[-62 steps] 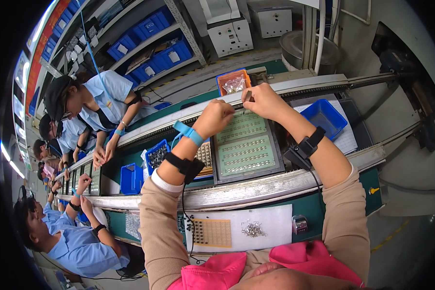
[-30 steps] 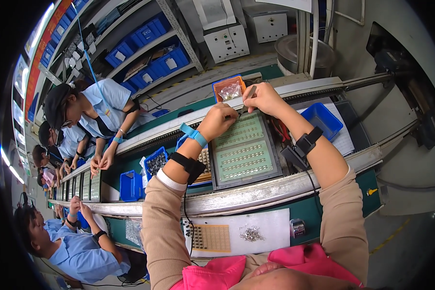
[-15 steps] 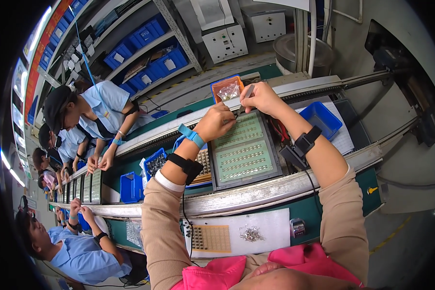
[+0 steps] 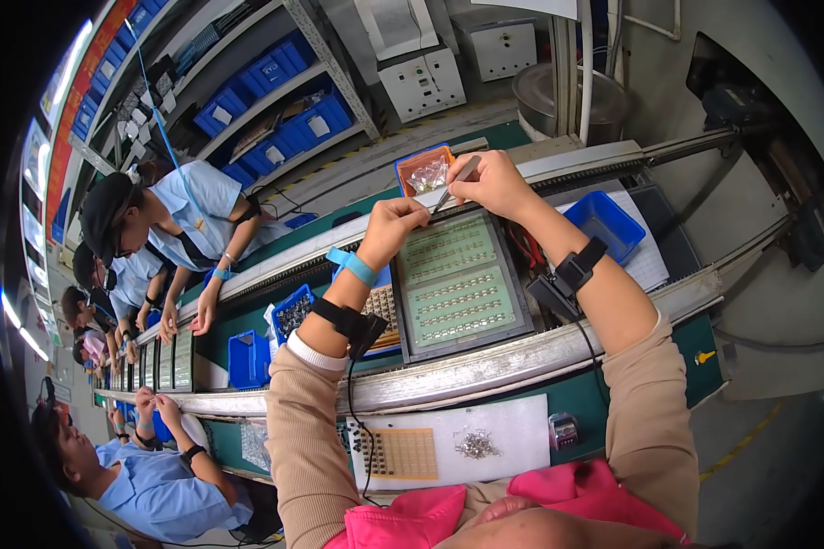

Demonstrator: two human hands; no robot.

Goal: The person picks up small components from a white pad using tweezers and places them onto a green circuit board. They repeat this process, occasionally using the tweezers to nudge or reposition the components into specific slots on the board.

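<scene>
Left hand: fingertips pressed together over the upper left corner of a dark frame; whether a small part is pinched there cannot be told.

Right hand: grey tweezers are pinched between thumb and fingers, slanted, with the tip pointed down toward the left fingertips.

Green circuit boards, two: seated in the frame, one beyond the other, with rows of small parts fitted; the frame is set between the two rails of a conveyor.

Beyond the far rail: an orange bin, by which a clear bag is held.

Right of the frame: red-handled pliers; a blue bin, set on white paper.

Left of the frame: a blue tray, filled with small dark parts.

Near side: a white sheet, on which a tan grid board and loose metal pieces are laid.
</scene>
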